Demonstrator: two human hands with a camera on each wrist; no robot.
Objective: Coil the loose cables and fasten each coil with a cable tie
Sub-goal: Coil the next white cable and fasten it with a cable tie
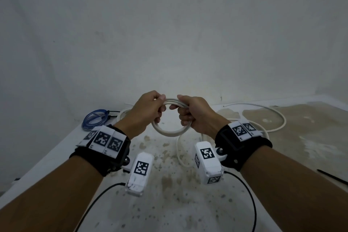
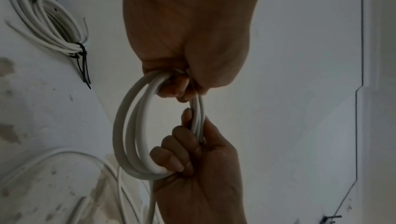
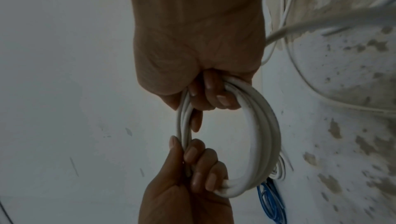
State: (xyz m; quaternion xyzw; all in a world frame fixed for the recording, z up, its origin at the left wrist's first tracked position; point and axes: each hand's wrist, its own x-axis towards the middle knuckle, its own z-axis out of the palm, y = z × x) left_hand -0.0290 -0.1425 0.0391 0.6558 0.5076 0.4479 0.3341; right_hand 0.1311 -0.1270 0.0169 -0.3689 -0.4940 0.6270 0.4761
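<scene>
Stained table [image 1: 169,203] against wall | both hands' fingers [image 1: 160,111] grip white coil [image 1: 169,132] | loose tail [image 1: 273,118] probably reaches right edge

White cable coil [image 1: 170,131] in my hands: smooth, matt plastic jacket, faint sheen on the curves. Table [image 1: 169,203] under it is white, matt, blotched with rough-looking brown patches; blue cable [image 1: 94,117] at the back looks glossy, translucent plastic. My wrist straps [image 1: 243,149] are black cloth carrying hard white plastic camera housings [image 1: 208,164].
</scene>
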